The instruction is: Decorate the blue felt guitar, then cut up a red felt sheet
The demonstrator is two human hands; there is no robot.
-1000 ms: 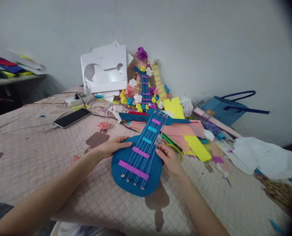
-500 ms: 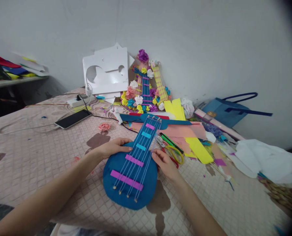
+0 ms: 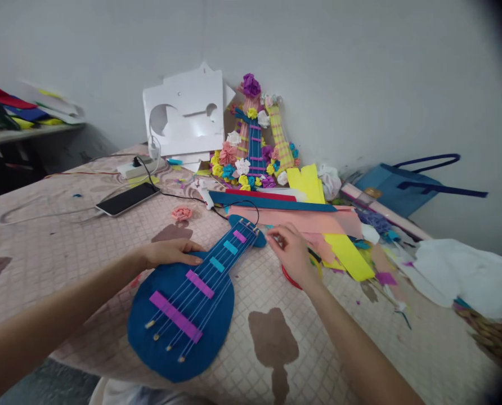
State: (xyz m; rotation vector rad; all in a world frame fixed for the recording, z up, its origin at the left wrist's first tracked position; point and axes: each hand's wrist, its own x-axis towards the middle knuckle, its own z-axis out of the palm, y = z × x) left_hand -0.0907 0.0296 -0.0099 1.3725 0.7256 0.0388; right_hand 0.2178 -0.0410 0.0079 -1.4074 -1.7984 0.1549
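While a wide, pale, checked cloth point(image 3: 86, 239) lies below, the flat blue toy guitar point(image 3: 182, 306), strung in white, rests on it. At the guitar's left edge, the left hand point(image 3: 170, 253) grips it, thumb in front. Just beside the guitar's top end, the right hand point(image 3: 293, 256) has curled fingers; I can't tell if they pinch anything. The step looks like steadying the guitar; any next move calls for gentle fingers. Right of the guitar, the right hand partly hides a curved red handle point(image 3: 290, 279).

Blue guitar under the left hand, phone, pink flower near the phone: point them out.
Blue guitar point(image 3: 183, 304): head view, body between the purple strips
Phone point(image 3: 128, 199): head view, dark screen
Pink flower point(image 3: 181, 213): head view, petals
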